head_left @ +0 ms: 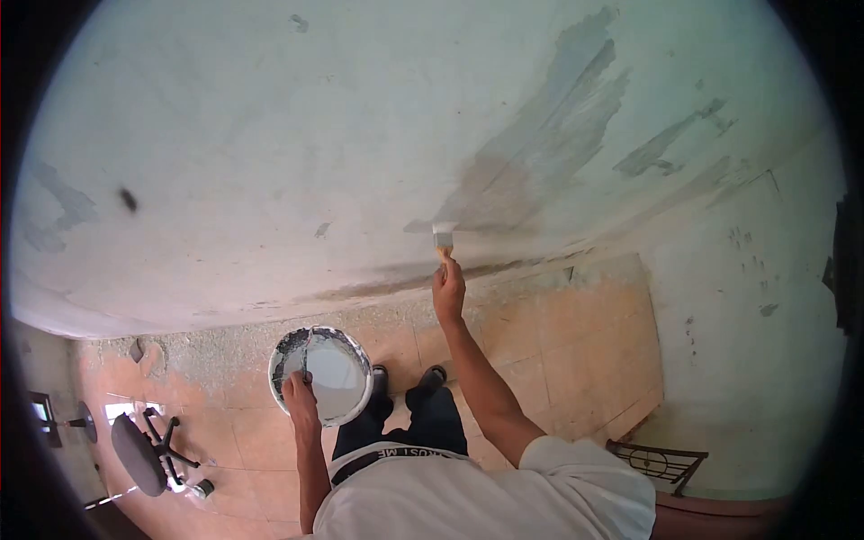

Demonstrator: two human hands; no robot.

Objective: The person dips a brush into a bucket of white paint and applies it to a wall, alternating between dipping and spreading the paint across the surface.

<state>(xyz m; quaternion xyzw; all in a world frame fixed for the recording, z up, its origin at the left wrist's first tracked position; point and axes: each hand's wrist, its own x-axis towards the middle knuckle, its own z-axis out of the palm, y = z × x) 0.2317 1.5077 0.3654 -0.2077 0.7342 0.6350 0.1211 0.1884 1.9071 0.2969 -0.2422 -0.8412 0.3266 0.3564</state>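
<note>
My right hand (448, 292) is closed round the handle of a flat paintbrush (444, 239). The brush points up, and its pale bristles meet the wall (270, 162) at the lower end of a damp, grey-brown patch (495, 184). Lower down, my left hand (299, 394) is closed on the thin wire handle (308, 349) of a white bucket (290, 344). Dark smears cover the bucket's inner wall, and whitish liquid (339, 373) lies inside.
Bare grey patches (661, 151) mark the wall. Rough debris lies along the tiled floor (576, 333) at the wall's foot. An office chair (144, 454) lies at lower left, near a fan (85, 421). A metal-framed piece (657, 461) stands at lower right.
</note>
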